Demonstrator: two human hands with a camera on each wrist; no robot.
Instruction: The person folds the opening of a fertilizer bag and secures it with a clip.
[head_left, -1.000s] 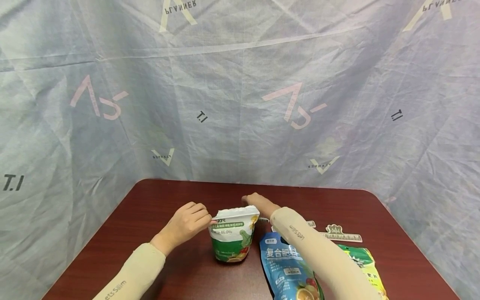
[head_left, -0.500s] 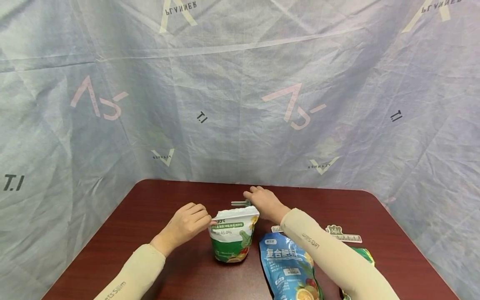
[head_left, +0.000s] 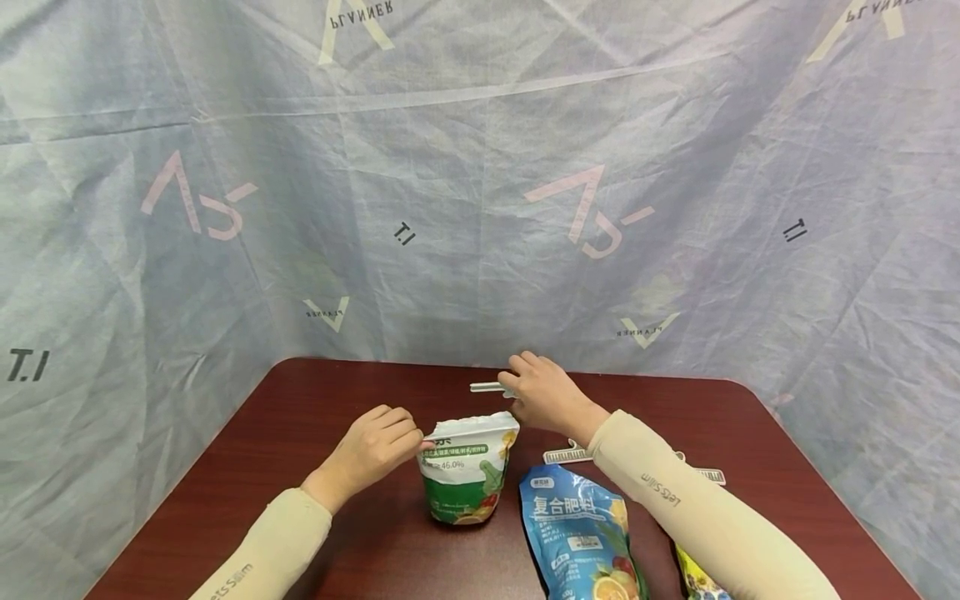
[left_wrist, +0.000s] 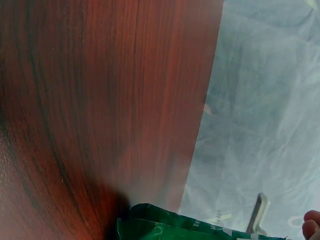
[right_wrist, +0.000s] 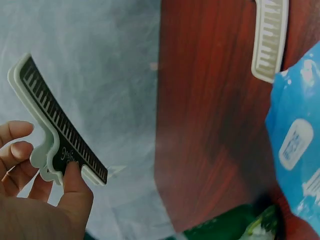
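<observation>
Right hand (head_left: 546,393) pinches clip (right_wrist: 62,122), clear of bag's rim (head_left: 476,426).

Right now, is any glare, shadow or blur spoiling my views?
Head view: even light, but the white-and-green bag has fine print too blurred to read; left wrist: dark shadow on the table beside that bag; right wrist: bright glints on the blue bag, while the black-faced clip looks fairly sharp.

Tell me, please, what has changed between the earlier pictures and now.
The right hand has moved up and rightward from behind the green bag, and now plainly holds a clip; whether it gripped it a second ago is hidden. The left hand still holds the bag's upper corner, and the blue pouch lies unmoved.
</observation>
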